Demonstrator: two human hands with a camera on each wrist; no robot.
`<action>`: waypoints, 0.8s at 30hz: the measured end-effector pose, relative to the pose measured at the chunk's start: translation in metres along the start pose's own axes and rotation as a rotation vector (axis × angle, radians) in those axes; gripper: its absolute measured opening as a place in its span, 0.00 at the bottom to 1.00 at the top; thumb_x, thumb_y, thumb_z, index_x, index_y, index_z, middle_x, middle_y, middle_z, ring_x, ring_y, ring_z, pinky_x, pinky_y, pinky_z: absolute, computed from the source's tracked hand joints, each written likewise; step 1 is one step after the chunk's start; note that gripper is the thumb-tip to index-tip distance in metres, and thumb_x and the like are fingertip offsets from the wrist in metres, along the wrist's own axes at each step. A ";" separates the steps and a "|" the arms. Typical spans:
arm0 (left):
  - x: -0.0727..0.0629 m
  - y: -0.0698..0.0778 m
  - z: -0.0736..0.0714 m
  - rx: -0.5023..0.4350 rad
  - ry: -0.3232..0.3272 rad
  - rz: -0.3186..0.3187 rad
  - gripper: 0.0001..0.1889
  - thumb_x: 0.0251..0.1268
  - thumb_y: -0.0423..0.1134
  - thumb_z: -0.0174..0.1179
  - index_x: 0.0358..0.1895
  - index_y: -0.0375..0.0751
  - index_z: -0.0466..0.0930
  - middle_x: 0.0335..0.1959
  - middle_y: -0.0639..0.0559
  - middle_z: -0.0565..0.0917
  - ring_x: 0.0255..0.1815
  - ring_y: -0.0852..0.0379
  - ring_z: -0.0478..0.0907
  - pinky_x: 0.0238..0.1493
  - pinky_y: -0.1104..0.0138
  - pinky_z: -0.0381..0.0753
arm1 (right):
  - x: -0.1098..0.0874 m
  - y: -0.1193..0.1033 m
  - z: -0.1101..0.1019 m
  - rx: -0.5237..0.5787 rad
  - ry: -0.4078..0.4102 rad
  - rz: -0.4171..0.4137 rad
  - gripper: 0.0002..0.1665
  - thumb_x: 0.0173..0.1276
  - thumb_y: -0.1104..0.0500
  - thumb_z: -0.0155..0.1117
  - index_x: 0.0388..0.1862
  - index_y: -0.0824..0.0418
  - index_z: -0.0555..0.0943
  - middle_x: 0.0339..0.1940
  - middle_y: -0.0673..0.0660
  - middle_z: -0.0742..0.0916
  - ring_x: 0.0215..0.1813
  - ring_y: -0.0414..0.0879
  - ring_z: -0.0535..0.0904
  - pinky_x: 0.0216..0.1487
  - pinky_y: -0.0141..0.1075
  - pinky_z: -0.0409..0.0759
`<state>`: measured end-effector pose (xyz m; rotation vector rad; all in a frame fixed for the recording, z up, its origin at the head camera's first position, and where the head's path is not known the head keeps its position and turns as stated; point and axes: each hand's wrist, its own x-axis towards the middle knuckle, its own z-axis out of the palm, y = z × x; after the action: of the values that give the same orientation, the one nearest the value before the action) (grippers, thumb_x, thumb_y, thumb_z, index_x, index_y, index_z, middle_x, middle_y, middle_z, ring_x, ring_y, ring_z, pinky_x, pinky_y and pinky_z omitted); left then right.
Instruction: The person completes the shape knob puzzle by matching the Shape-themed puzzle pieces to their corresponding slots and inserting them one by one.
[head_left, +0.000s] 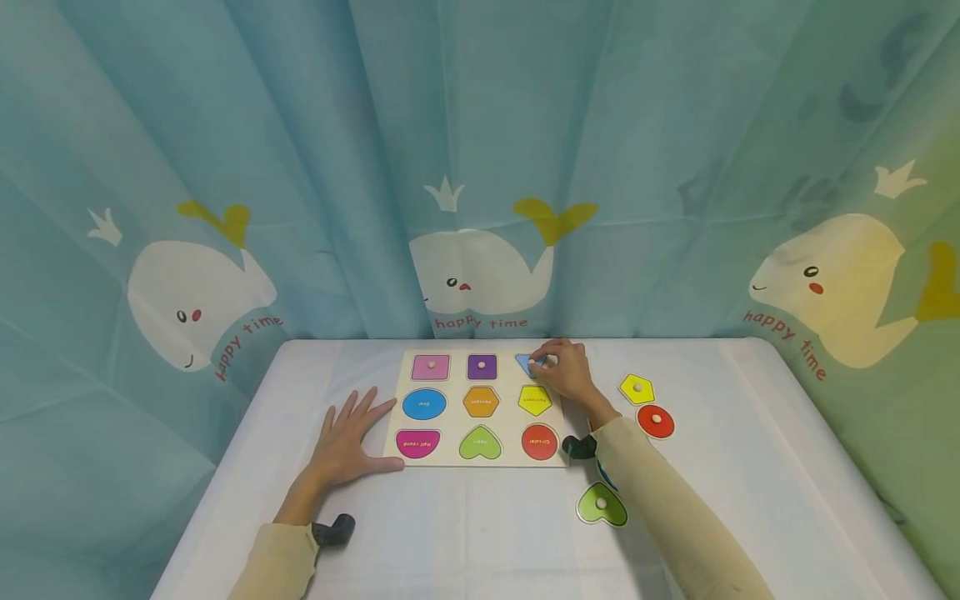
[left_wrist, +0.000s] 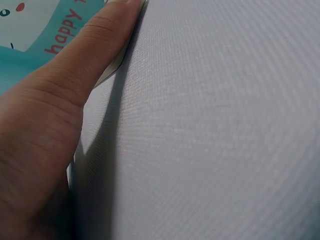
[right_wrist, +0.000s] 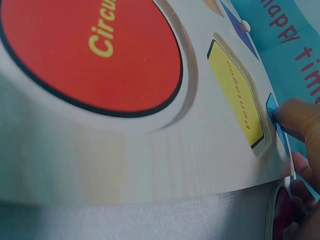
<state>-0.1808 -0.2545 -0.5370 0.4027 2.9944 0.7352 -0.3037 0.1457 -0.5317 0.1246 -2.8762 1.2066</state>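
A pale puzzle board (head_left: 506,457) lies on the table with shaped recesses in three rows. My right hand (head_left: 567,373) is at its far right corner, thumb and finger pinching the knob of a blue triangle piece (head_left: 522,360). The same blue triangle (right_wrist: 270,106) shows beneath the fingertips in the right wrist view. At the board's left edge my left hand (head_left: 343,446) lies with fingers spread, thumb and index fingertip touching the edge. A pink rectangle piece (head_left: 420,369) and a purple square piece (head_left: 489,372) sit in the far row, knobs up.
Right of the board lie a yellow pentagon piece (head_left: 630,386), a red circle piece (head_left: 660,427) and a green heart piece (head_left: 603,515). My right forearm mostly hides a blue piece (head_left: 606,475). A magenta piece (right_wrist: 283,215) lies beside the board, under my right hand. Behind the table hangs a curtain (head_left: 322,167).
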 end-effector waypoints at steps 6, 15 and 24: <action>0.000 0.001 -0.001 0.000 0.002 -0.001 0.54 0.44 0.66 0.76 0.77 0.49 0.68 0.82 0.37 0.56 0.82 0.29 0.44 0.74 0.28 0.36 | 0.000 0.000 -0.003 -0.019 -0.034 -0.021 0.12 0.68 0.55 0.71 0.47 0.58 0.91 0.64 0.64 0.81 0.69 0.63 0.64 0.72 0.62 0.63; -0.001 0.002 -0.001 -0.001 -0.005 -0.001 0.54 0.44 0.66 0.76 0.77 0.48 0.67 0.82 0.37 0.56 0.82 0.29 0.44 0.73 0.28 0.35 | 0.002 0.004 -0.034 -0.028 -0.136 -0.172 0.17 0.73 0.55 0.68 0.56 0.62 0.86 0.59 0.65 0.85 0.59 0.62 0.78 0.63 0.56 0.78; -0.001 0.003 -0.001 0.010 -0.003 -0.005 0.54 0.45 0.67 0.75 0.77 0.49 0.67 0.82 0.37 0.56 0.82 0.30 0.44 0.74 0.28 0.36 | -0.007 0.008 -0.065 -0.019 -0.181 -0.076 0.21 0.73 0.54 0.69 0.61 0.60 0.82 0.63 0.64 0.83 0.63 0.63 0.78 0.56 0.52 0.85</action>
<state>-0.1797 -0.2530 -0.5346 0.3969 2.9964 0.7196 -0.2984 0.1975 -0.4922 0.3574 -3.0023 1.2141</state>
